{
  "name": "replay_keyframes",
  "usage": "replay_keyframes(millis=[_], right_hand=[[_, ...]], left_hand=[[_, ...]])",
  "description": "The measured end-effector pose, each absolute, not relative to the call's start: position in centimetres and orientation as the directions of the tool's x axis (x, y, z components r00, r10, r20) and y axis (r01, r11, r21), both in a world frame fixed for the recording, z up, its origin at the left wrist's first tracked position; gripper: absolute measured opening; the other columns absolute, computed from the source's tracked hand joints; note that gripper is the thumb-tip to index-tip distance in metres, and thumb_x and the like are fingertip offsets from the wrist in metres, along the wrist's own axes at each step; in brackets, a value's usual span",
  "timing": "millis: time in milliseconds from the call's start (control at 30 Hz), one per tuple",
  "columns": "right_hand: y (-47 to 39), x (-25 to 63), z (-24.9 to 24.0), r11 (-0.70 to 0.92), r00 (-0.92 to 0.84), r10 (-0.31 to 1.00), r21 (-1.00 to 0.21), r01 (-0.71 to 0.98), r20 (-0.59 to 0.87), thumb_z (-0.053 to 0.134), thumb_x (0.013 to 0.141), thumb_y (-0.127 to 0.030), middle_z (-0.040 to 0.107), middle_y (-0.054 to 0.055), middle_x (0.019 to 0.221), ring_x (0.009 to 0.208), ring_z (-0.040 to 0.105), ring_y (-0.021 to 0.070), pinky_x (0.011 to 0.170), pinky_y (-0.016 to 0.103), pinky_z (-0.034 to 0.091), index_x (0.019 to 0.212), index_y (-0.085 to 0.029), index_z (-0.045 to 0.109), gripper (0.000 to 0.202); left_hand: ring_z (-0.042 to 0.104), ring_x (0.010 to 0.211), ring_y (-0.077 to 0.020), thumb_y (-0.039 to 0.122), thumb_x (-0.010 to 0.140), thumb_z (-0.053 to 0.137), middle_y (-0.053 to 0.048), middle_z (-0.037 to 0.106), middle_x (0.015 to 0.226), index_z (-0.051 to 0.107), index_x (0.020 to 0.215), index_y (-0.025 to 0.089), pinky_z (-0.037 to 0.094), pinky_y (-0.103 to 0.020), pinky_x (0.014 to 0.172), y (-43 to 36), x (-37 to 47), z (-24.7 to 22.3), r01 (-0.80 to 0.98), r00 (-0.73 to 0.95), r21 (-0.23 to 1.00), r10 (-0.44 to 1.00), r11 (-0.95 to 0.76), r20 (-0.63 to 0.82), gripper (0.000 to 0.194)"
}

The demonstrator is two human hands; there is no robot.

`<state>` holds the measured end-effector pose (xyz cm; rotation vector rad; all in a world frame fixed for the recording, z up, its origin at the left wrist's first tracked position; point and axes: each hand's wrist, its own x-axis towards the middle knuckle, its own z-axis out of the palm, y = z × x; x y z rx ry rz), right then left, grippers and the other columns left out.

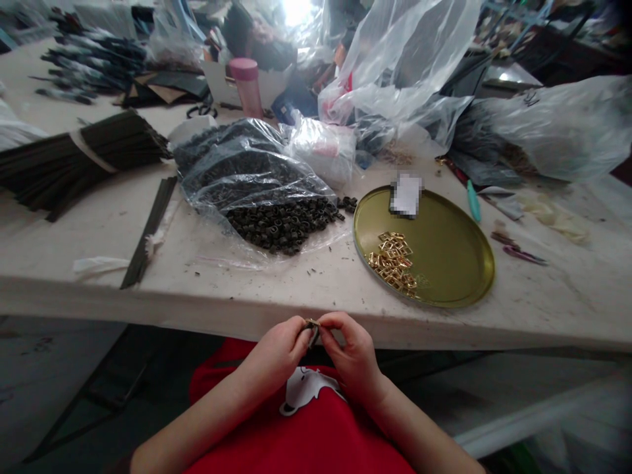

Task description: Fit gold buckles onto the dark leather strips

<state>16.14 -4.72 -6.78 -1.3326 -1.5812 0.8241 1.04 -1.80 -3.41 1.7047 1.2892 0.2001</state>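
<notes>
Just in front of the table's near edge, my left hand (289,342) and my right hand (348,345) meet. Between their fingertips is a small dark strip (313,337) with a gold-coloured bit at its top, perhaps a buckle; both hands pinch it. Several gold buckles (392,263) lie in a heap on the left side of a round olive-gold tray (451,250). Many small dark loops (281,227) spill from a clear plastic bag (247,158) beyond my hands. A few dark strips (151,227) lie on the table to the left.
A banded bundle of dark strips (83,155) lies at the left. Behind stand a pink bottle (247,89) and large clear plastic bags (395,59). A teal-handled tool (473,201) and small tweezers (524,255) are right of the tray. The table edge (197,309) runs just beyond my hands.
</notes>
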Motion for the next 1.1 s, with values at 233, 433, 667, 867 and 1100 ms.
replay_keyframes(millis=[233,433,667,867,1100], right_hand=[[-4.3,15.7,-6.4,-0.166,0.023,0.985,-0.980,-0.109,-0.170,0.058,0.077,-0.026,0.057,-0.001,0.074,0.068,0.055,0.0112,0.063,0.023,0.045,0.084,-0.020,0.053,0.011],[-3.5,15.3,-6.3,-0.387,-0.160,0.920,-0.758,-0.525,-0.359,0.065,0.072,-0.033,0.056,-0.002,0.073,0.062,0.053,0.0089,0.057,0.022,0.044,0.087,-0.019,0.048,0.027],[-3.0,14.4,-6.7,-0.447,-0.204,0.893,-0.730,-0.517,-0.402,0.067,0.070,-0.033,0.054,-0.004,0.064,0.055,0.053,0.0077,0.055,0.021,0.042,0.082,-0.017,0.047,0.028],[4.1,18.7,-6.0,-0.067,-0.066,0.994,-0.974,0.216,-0.083,0.049,0.081,-0.035,0.057,0.000,0.068,0.062,0.054,0.0119,0.060,0.025,0.044,0.080,-0.016,0.053,0.019],[15.3,19.9,-5.8,0.150,-0.029,0.981,-0.657,0.739,0.191,0.049,0.078,-0.017,0.058,0.006,0.086,0.078,0.053,0.0169,0.073,0.030,0.040,0.082,-0.017,0.057,0.008]], left_hand=[[0.055,0.069,-0.0157,0.026,0.083,0.044,-0.002,0.060,0.082,0.046,0.111,0.016,0.041,-0.025,0.064,-1.9,1.0,-2.6,0.493,0.437,0.859,0.816,0.135,-0.379,0.030],[0.049,0.059,-0.0128,0.029,0.086,0.038,0.001,0.055,0.069,0.049,0.118,0.020,0.038,-0.022,0.057,-2.0,0.9,-2.0,0.416,0.571,0.907,0.757,0.066,-0.317,0.034],[0.038,0.047,-0.0103,0.035,0.083,0.041,0.005,0.043,0.053,0.054,0.089,0.015,0.030,-0.020,0.046,-1.4,1.1,-2.5,0.366,0.501,0.917,0.797,0.157,-0.336,0.024],[0.035,0.046,-0.0096,0.051,0.080,0.043,0.006,0.038,0.051,0.047,0.077,0.017,0.028,-0.020,0.044,0.5,0.4,-3.4,0.301,0.472,0.920,0.799,0.250,-0.372,0.034],[0.037,0.050,-0.0097,0.055,0.079,0.042,0.005,0.037,0.058,0.047,0.077,0.017,0.033,-0.020,0.047,2.3,0.5,-3.8,0.267,0.458,0.924,0.808,0.274,-0.371,0.039]])
